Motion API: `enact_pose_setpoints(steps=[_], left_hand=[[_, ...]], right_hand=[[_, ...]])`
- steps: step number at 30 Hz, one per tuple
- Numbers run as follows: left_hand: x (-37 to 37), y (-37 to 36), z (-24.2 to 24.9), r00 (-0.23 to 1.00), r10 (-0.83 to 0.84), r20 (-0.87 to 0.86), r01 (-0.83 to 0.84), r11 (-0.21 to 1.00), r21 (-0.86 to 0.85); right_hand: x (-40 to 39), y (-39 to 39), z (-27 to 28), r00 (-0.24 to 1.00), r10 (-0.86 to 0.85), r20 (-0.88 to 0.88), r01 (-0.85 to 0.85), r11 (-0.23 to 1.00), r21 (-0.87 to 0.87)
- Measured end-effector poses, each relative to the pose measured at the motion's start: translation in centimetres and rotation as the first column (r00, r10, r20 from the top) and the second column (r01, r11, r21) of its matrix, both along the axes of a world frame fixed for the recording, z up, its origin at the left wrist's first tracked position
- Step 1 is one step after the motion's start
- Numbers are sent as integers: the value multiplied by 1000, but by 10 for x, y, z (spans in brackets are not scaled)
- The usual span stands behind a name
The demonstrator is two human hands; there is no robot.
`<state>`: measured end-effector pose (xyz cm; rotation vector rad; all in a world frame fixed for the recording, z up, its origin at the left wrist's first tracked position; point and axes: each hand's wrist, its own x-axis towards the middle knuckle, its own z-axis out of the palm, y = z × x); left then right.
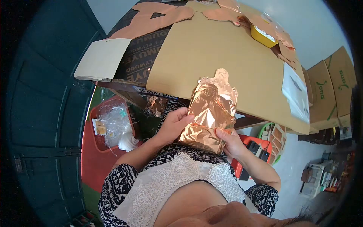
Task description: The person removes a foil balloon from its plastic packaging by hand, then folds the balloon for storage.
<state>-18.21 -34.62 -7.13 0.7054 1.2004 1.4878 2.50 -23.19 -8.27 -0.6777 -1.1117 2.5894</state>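
A shiny copper-coloured foil piece (pixel 210 113) is held up in front of my chest, at the front edge of the table. Its top is a rounded, knobbed cutout shape with small bumps along the edges, and its lower part is crinkled foil. My left hand (pixel 174 124) grips its left side, thumb on the front face. On the lower right, my right hand (pixel 231 143) holds it with the thumb pressed on the foil. The other fingers of both hands are largely hidden behind it.
Brown cardboard (pixel 211 45) covers much of the table. Copper-coloured cutouts (pixel 151 20), a yellow tray (pixel 263 38) and a white plastic sheet (pixel 295 92) lie on it. A red bin (pixel 102 143) with clear plastic wrap stands lower left. Cartons (pixel 329 87) stand at right.
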Motion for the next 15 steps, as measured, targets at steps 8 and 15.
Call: enact_pose_setpoints(steps=[8,15], left_hand=[[5,-1,-25,984,86,-155,-80,996,46],[16,-1,-23,978,207,24,-208,968,143]], right_hand=[[2,-1,4,989,-147,13,142,975,170],[12,-9,-4,901,-433,-37,328,621,712]])
